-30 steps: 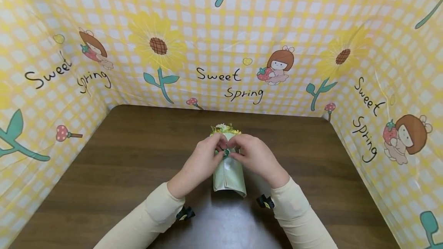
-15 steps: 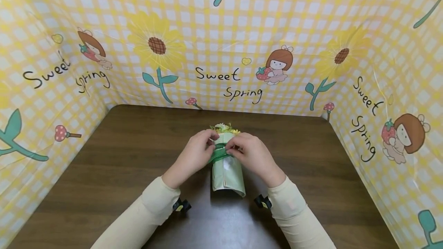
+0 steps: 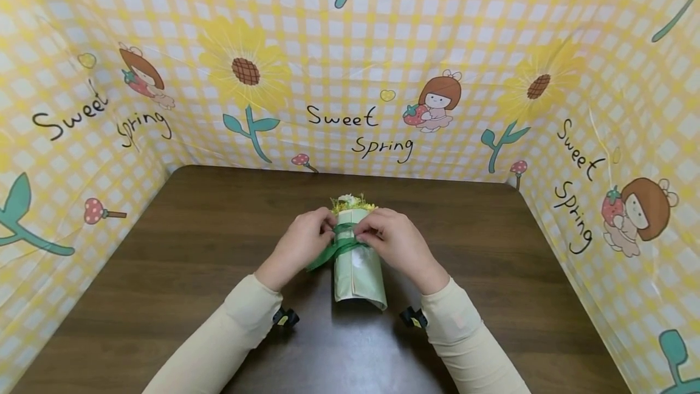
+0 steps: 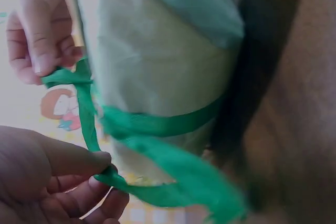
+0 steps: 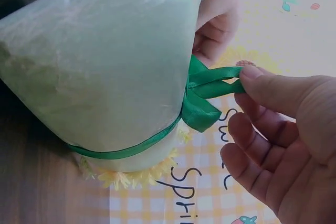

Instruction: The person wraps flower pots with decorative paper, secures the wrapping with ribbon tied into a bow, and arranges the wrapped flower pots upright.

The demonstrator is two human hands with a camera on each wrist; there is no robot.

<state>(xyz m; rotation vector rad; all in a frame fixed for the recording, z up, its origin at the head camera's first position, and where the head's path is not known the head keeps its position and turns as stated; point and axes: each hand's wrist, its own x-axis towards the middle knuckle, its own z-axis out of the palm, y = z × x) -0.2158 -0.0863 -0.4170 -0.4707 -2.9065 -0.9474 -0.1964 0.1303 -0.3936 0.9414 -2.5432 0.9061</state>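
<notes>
A bouquet wrapped in pale green paper (image 3: 358, 278) lies on the table, with yellow and white flowers (image 3: 348, 202) at its far end. Around the wrap runs a green ribbon (image 4: 168, 121), tied at the upper side. My left hand (image 3: 302, 239) pinches one strand between thumb and finger, and a loose tail (image 4: 210, 195) hangs past it. From the other side my right hand (image 3: 398, 242) pinches a ribbon loop (image 5: 218, 81) between thumb and forefinger, its other fingers loosely curled. In the right wrist view the left hand is partly hidden behind the paper.
The bouquet rests on a dark brown wooden table (image 3: 219, 297). A yellow checked cloth (image 3: 350, 59) with printed sunflowers and lettering walls in the back and both sides. Each wrist carries a small black camera, such as the one (image 3: 414, 317) at the right cuff.
The left hand has moved left, away from the right hand, drawing the ribbon out. A green tail now shows at the bouquet's left side. The right hand has stayed nearly in place.
</notes>
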